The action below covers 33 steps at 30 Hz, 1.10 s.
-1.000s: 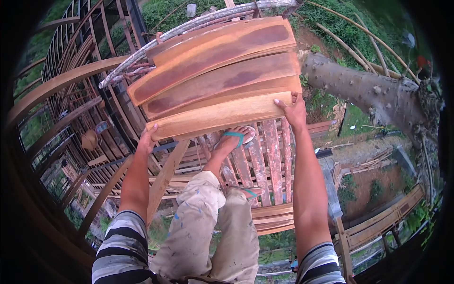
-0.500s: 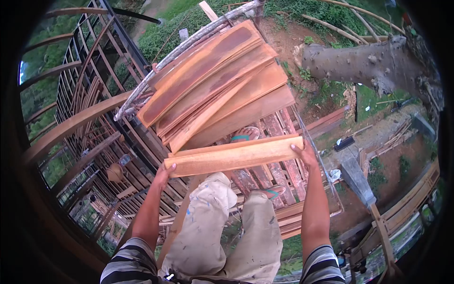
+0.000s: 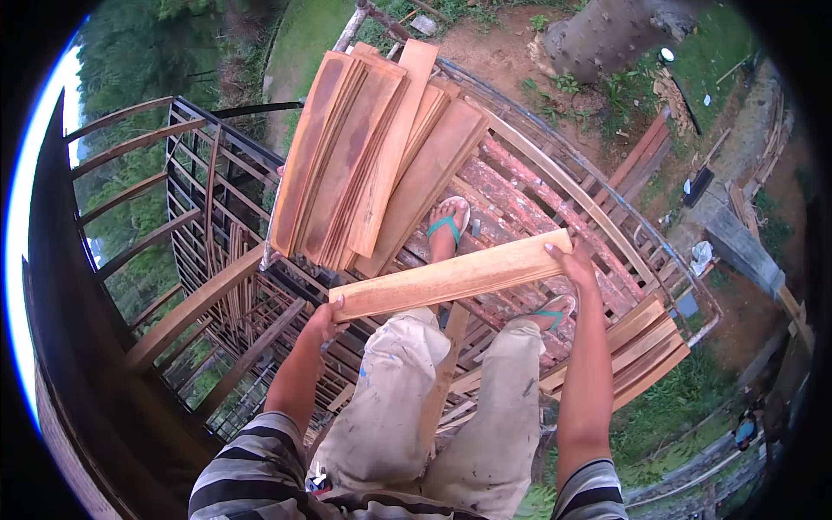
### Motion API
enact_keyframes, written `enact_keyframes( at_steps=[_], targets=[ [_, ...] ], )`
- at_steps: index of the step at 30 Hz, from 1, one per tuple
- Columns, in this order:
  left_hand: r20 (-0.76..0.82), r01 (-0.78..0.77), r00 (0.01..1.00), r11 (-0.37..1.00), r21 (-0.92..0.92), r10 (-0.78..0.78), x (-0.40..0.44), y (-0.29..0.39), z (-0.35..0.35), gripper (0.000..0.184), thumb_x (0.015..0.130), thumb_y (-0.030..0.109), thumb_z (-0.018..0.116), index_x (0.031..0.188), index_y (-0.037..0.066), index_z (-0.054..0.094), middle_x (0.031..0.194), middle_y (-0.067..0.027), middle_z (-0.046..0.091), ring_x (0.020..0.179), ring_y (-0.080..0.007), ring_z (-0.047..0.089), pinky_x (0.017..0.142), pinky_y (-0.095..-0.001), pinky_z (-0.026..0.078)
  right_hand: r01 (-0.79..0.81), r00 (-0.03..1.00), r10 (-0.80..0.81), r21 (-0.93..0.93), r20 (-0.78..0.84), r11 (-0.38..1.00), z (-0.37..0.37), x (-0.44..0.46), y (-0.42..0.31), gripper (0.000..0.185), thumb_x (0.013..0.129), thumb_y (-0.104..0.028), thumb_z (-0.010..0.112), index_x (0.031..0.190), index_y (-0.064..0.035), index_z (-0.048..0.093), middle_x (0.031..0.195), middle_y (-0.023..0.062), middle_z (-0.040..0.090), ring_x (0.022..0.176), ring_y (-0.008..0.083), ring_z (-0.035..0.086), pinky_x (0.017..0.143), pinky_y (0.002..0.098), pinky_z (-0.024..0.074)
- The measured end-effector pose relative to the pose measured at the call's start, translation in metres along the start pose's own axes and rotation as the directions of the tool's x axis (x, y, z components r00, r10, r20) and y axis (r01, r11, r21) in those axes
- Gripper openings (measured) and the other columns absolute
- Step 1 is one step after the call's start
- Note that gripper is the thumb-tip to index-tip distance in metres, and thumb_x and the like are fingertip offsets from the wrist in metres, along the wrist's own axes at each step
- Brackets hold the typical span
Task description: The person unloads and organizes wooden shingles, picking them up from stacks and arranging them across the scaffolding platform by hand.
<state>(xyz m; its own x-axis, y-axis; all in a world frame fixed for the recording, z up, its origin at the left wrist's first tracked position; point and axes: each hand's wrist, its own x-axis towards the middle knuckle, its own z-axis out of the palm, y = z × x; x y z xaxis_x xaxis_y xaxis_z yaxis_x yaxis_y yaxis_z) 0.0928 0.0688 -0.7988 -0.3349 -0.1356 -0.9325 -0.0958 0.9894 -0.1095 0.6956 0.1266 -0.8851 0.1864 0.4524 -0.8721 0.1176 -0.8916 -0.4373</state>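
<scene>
A pale wooden plank (image 3: 451,276) spans the space above my knees, held at both ends. My left hand (image 3: 324,319) is closed on its left end, thumb on the upper face. At the right end my right hand (image 3: 574,262) grips it the same way, the fingers mostly hidden underneath. Just beyond the plank lies a pile of reddish-brown boards (image 3: 355,156), overlapping and fanned out. A lighter board (image 3: 394,147) rests on top of the pile.
I stand in sandals on a platform of worn red slats (image 3: 520,208) with a metal rail (image 3: 667,251) along its right. More boards (image 3: 633,355) are stacked at lower right. Dark framing with wooden beams (image 3: 199,299) rises on the left. Bare ground and a tree trunk (image 3: 598,39) lie below.
My view has swung round, so the board pile appears more upright and further left. The plank stays in both hands and now slopes up more toward the right.
</scene>
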Motion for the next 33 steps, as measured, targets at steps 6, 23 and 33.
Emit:
enact_keyframes(
  at_steps=[6, 23, 33],
  targets=[
    [0.038, -0.335, 0.941, 0.941, -0.05, 0.337, -0.056, -0.01, -0.016, 0.059, 0.096, 0.036, 0.068, 0.143, 0.009, 0.047, 0.137, -0.0091, 0.057, 0.13, -0.0259, 0.052, 0.106, -0.0478, 0.044, 0.105, 0.994, -0.11, 0.196, 0.017, 0.975, -0.002, -0.02, 0.051, 0.066, 0.082, -0.021, 0.085, 0.131, 0.0057, 0.05, 0.121, 0.0155, 0.065, 0.111, 0.0241, 0.063, 0.098, 0.0363, 0.0487],
    [0.933, -0.766, 0.281, -0.638, 0.078, -0.223, -0.111, 0.081, 0.675, 0.063, 0.067, 0.007, 0.089, 0.12, 0.01, 0.056, 0.113, -0.0066, 0.064, 0.111, -0.0231, 0.059, 0.099, -0.037, 0.047, -0.057, 0.765, 0.41, 0.583, -0.496, 0.811, 0.053, -0.294, 0.501, 0.048, 0.07, 0.001, 0.085, 0.103, -0.0044, 0.052, 0.092, 0.0056, 0.066, 0.085, 0.015, 0.064, 0.075, 0.029, 0.0528],
    [0.796, -0.703, 0.195, -0.647, -0.294, -0.574, -0.032, -0.07, 0.874, 0.059, 0.077, 0.005, 0.081, 0.13, 0.011, 0.055, 0.124, -0.0091, 0.063, 0.12, -0.0269, 0.059, 0.104, -0.0399, 0.048, -0.186, 0.318, 0.698, 0.68, -0.641, 0.709, 0.189, -0.197, 0.516, 0.036, 0.076, -0.009, 0.08, 0.103, -0.0014, 0.059, 0.095, 0.0202, 0.066, 0.092, 0.039, 0.066, 0.082, 0.0429, 0.0506]
  ],
)
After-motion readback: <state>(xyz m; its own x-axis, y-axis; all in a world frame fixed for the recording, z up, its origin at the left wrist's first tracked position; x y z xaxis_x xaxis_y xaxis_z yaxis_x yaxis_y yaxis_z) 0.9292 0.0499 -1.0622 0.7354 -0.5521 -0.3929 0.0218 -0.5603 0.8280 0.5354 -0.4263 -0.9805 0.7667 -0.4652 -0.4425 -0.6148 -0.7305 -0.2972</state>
